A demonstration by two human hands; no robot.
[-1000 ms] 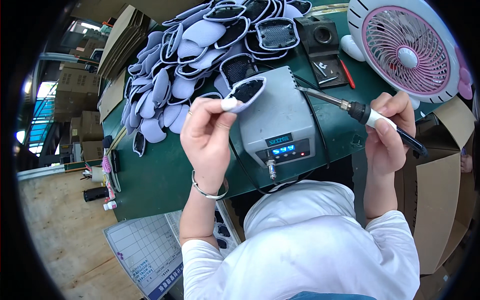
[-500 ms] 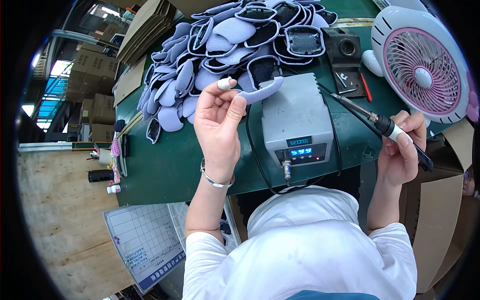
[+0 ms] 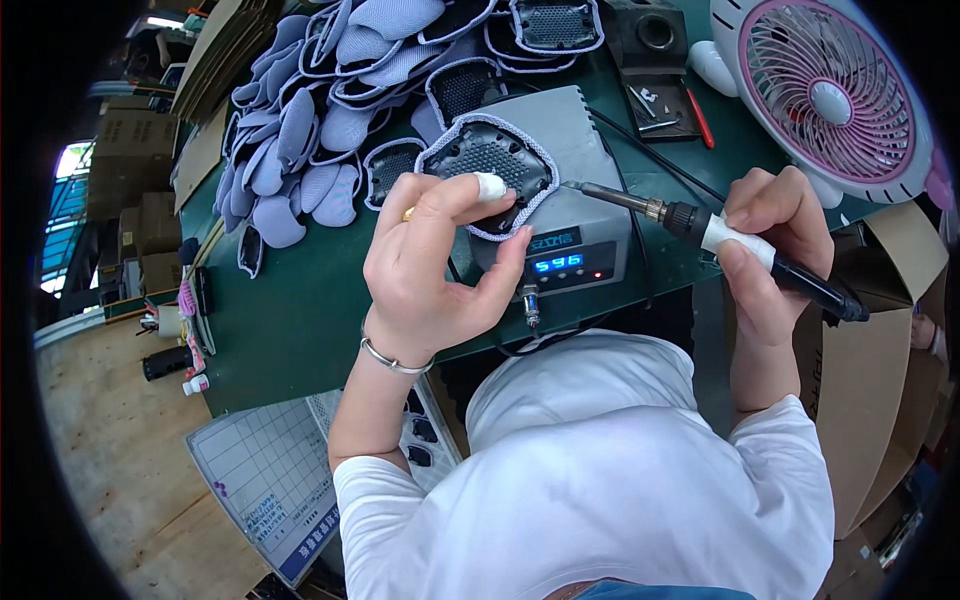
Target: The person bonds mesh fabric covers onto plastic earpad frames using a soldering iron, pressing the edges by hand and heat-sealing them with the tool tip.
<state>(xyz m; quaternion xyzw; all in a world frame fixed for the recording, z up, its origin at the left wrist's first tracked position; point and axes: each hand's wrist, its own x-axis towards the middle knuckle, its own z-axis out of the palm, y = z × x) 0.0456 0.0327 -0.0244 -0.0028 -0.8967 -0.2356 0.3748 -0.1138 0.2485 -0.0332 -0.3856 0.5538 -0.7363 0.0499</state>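
My left hand [image 3: 425, 265], with a white wrap on one finger, holds a fabric-covered grille panel [image 3: 488, 155] by its near edge. The panel's black perforated back is turned up, edged with lavender-grey mesh fabric. In my right hand [image 3: 780, 250] is a soldering iron [image 3: 688, 220], gripped round its white-wrapped handle. Its tip points left and sits close to the panel's right rim; contact cannot be made out. Beneath the panel stands a grey soldering station [image 3: 585, 135] with a lit blue display. A heap of similar panels [image 3: 345, 125] lies beyond my left hand.
A dark iron stand [image 3: 650, 50] holds small metal bits in its tray, beside a red-handled tool [image 3: 700, 118]. At the right stands a white and pink fan [image 3: 830, 100]. Cardboard boxes [image 3: 870, 400] are at the lower right. Cables cross the green tabletop [image 3: 300, 320].
My left hand has turned the panel from edge-on to back side up and brought it nearer. The soldering iron has moved left, its tip now by the panel's rim. The whole view has shifted.
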